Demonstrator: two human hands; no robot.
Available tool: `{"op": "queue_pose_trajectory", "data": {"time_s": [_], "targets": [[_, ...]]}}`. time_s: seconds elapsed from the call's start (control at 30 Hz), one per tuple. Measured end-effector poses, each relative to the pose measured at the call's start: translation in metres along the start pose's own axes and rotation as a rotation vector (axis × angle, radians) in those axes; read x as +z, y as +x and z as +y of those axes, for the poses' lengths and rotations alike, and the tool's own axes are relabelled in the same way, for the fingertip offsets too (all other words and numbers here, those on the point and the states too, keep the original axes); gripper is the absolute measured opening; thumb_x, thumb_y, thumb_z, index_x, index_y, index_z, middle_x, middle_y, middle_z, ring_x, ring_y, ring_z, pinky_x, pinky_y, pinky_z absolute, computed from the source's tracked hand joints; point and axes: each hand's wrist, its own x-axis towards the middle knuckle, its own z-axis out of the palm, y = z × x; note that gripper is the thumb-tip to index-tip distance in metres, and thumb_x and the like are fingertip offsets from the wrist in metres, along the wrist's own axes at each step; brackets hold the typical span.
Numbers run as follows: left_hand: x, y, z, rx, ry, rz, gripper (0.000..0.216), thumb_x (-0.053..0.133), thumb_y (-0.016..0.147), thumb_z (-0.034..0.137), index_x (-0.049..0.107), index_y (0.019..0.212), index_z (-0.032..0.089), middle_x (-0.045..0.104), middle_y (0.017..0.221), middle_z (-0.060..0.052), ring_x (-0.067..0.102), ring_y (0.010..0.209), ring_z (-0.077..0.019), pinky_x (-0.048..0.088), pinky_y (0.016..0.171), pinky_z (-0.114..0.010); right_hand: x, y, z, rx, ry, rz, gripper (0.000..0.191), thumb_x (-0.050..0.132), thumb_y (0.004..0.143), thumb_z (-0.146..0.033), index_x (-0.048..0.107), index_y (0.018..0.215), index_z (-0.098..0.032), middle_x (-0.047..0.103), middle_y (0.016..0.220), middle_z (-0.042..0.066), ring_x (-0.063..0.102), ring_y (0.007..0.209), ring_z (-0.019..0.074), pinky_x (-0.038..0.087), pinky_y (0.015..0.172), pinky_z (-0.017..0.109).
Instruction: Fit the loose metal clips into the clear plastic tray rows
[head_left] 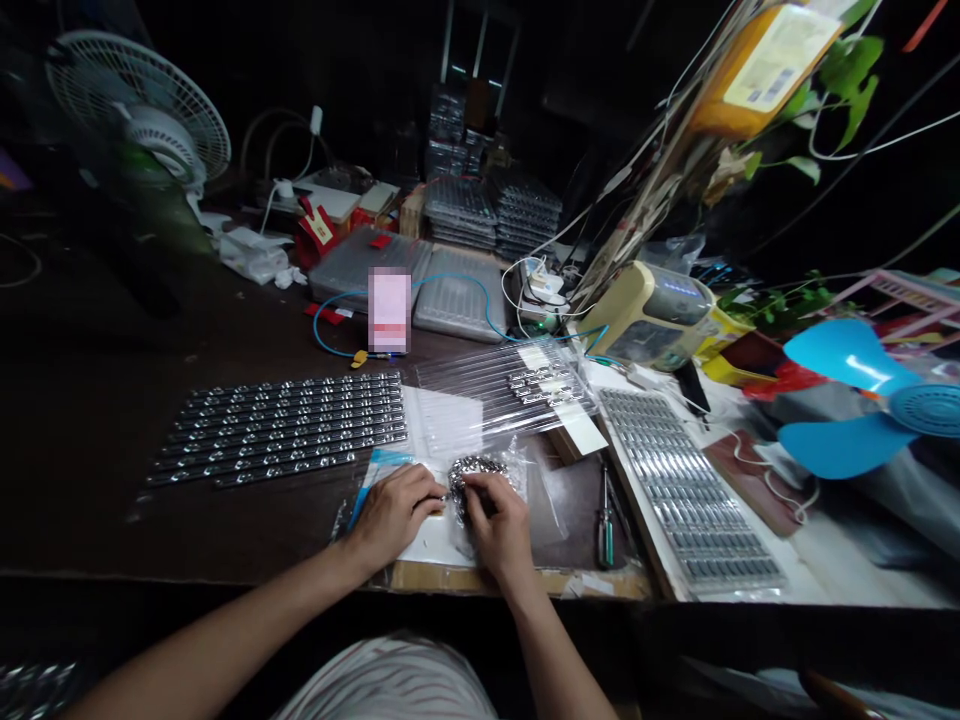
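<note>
My left hand [397,508] rests over a white sheet [420,545] at the table's front edge, its fingers pinched together. Whatever is between those fingertips is too small to name. Just to its right, my right hand [496,522] has thumb and fingers curled at the edge of a heap of small shiny metal parts [480,465]. The heap lies in a clear plastic bag [517,470]. What the right fingertips grip is hidden. A clear ribbed plastic tray [480,400] lies behind the heap, with several metal pieces [547,385] on its right part.
Rows of dark strips with shiny fittings [285,425] cover the table at left. A screwdriver [604,520] lies right of my hands, beside a filled tray [690,490]. A phone [389,310] stands behind. Fans [142,120] and blue blades [847,400] flank the table.
</note>
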Motion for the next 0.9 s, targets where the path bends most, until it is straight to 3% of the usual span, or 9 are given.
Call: {"op": "queue_pose_trajectory", "data": {"time_s": [0.1, 0.2, 0.4, 0.7, 0.8, 0.9], "targets": [[-0.012, 0.004, -0.01, -0.04, 0.042, 0.103, 0.013, 0.057, 0.085, 0.017, 0.067, 0.092, 0.022, 0.067, 0.087, -0.004, 0.06, 0.086, -0.0185, 0.045, 0.078, -0.031, 0.005, -0.001, -0.004, -0.024, -0.038, -0.053, 0.013, 0.056, 0.086, -0.018, 0.067, 0.089, -0.024, 0.07, 0.087, 0.003, 0.064, 0.082, 0.018, 0.048, 0.075, 0.03], [-0.033, 0.007, -0.027, -0.132, 0.252, 0.181, 0.01, 0.061, 0.083, 0.024, 0.068, 0.091, 0.024, 0.068, 0.091, -0.004, 0.057, 0.09, -0.0223, 0.041, 0.081, -0.036, 0.014, 0.0, -0.013, -0.024, -0.139, -0.11, 0.002, 0.068, 0.081, -0.024, 0.067, 0.079, -0.024, 0.07, 0.078, 0.0, 0.062, 0.076, 0.0181, 0.043, 0.074, 0.03], [-0.063, -0.003, -0.05, -0.22, 0.527, 0.201, 0.012, 0.059, 0.083, 0.03, 0.071, 0.084, 0.027, 0.066, 0.098, -0.002, 0.054, 0.095, -0.0241, 0.036, 0.081, -0.038, 0.027, 0.001, -0.023, -0.038, -0.293, -0.159, 0.004, 0.07, 0.082, -0.026, 0.07, 0.078, -0.025, 0.07, 0.082, -0.001, 0.058, 0.077, 0.0166, 0.035, 0.073, 0.03], [-0.077, -0.02, -0.047, -0.22, 0.63, 0.163, 0.016, 0.054, 0.086, 0.031, 0.069, 0.088, 0.026, 0.068, 0.091, -0.002, 0.056, 0.091, -0.0241, 0.034, 0.08, -0.039, 0.037, -0.002, -0.02, -0.067, -0.32, -0.157, 0.005, 0.069, 0.082, -0.028, 0.072, 0.085, -0.03, 0.068, 0.083, 0.0, 0.056, 0.08, 0.0183, 0.037, 0.072, 0.032], [-0.08, -0.003, -0.042, -0.171, 0.618, 0.175, 0.016, 0.055, 0.086, 0.033, 0.069, 0.089, 0.026, 0.068, 0.093, -0.002, 0.056, 0.091, -0.0244, 0.033, 0.081, -0.04, 0.022, -0.004, -0.02, -0.098, -0.331, -0.103, 0.019, 0.065, 0.084, -0.027, 0.069, 0.103, -0.028, 0.066, 0.096, 0.004, 0.056, 0.088, 0.0209, 0.042, 0.076, 0.034], [-0.076, 0.028, -0.033, -0.073, 0.565, 0.169, 0.017, 0.054, 0.087, 0.032, 0.069, 0.089, 0.025, 0.067, 0.093, -0.003, 0.057, 0.091, -0.0237, 0.035, 0.082, -0.039, -0.018, 0.019, -0.007, -0.169, -0.334, 0.028, 0.031, 0.053, 0.091, -0.025, 0.061, 0.121, -0.026, 0.063, 0.11, 0.008, 0.056, 0.099, 0.0218, 0.046, 0.084, 0.037]]}}
